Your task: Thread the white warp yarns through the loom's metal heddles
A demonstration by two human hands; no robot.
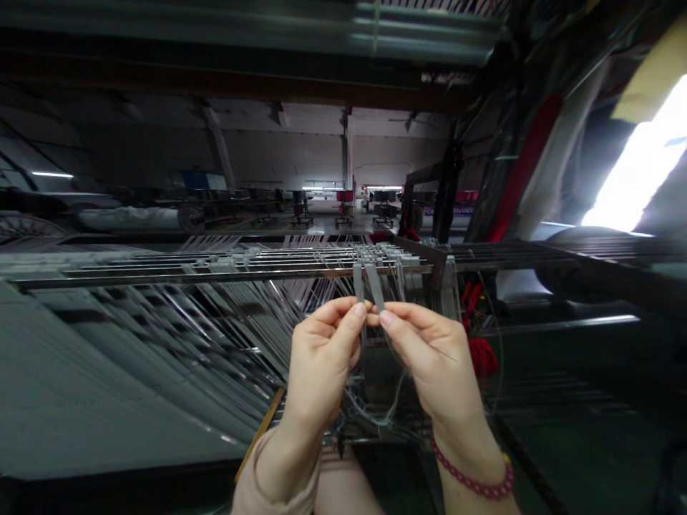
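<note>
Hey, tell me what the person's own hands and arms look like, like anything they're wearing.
Both hands are ungloved. Above the left hand is a loose, pale pinkish-beige sleeve. The right hand has a dark red, braided-looking bracelet at the wrist; no sleeve shows on that arm.

From the near side, the left hand (325, 361) and the right hand (443, 357) reached forward, angled toward each other, each thumb (350, 325) pressed against curled fingers (333, 309), the pinching tips close together.
</note>
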